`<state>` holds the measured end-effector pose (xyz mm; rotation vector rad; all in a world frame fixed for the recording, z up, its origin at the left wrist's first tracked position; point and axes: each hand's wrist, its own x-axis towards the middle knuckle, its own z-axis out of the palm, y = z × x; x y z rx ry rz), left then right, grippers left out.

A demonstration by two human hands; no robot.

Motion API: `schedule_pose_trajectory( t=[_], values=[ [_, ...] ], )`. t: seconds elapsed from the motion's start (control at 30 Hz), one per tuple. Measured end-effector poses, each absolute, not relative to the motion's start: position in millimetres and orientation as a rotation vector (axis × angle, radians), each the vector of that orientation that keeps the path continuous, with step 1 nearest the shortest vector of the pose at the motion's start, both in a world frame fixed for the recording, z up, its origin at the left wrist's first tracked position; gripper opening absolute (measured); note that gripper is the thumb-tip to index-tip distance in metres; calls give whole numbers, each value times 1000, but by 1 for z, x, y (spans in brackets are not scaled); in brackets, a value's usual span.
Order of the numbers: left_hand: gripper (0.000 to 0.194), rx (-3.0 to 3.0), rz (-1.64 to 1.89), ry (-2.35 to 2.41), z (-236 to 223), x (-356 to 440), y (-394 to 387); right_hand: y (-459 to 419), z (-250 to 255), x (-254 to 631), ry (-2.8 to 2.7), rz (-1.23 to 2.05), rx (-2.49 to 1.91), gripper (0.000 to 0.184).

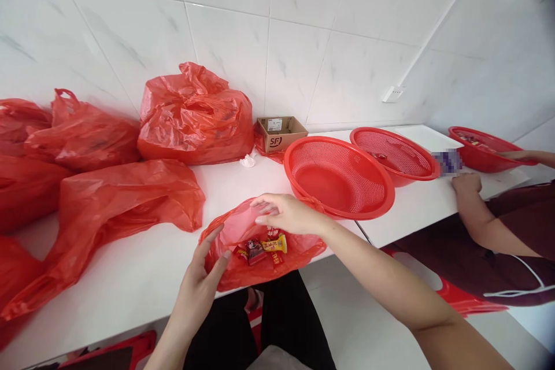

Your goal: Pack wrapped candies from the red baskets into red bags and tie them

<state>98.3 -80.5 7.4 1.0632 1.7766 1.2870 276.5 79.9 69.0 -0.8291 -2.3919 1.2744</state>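
A red plastic bag (243,278) lies open at the near edge of the white tabletop (225,182), its mouth spread wide, with wrapped sweets (255,251) inside, one in yellow. At the bag's nine o'clock rim the left hand (206,270) has thumb and fingers well apart; whether it touches the plastic is unclear. Near one o'clock the right hand (286,214) reaches over the mouth, fingers loosely bent; I cannot tell whether it has hold of anything. From the bag, a red basket (368,193) stands close by at two o'clock, with a second basket (403,149) just beyond it. A cardboard box (278,142) sits at twelve, a bulging bag (195,121) at eleven. Between two and three o'clock, well apart, another person's hand (467,182) rests near a third basket (489,160).
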Motion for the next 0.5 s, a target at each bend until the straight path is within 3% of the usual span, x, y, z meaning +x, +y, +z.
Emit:
schedule_pose_trajectory(
  t=[0.07, 0.17, 0.23, 0.33, 0.5],
  values=[
    [57, 1042, 1257, 1760, 7, 98, -81, 97, 77, 289, -2298, 1230, -835, 25],
    [58, 1034, 1222, 1752, 7, 97, -83, 133, 84, 316, -2300, 888, -1066, 32],
    [58, 1053, 1221, 1753, 6, 96, -86, 155, 85, 334, -2441, 776, -1316, 51],
    [58, 1060, 1244, 1746, 3, 96, -88, 176, 85, 350, -2672, 890, -1568, 76],
    [58, 1051, 1267, 1746, 0, 98, -88, 183, 77, 352, -2827, 942, -1734, 54]
  ],
)
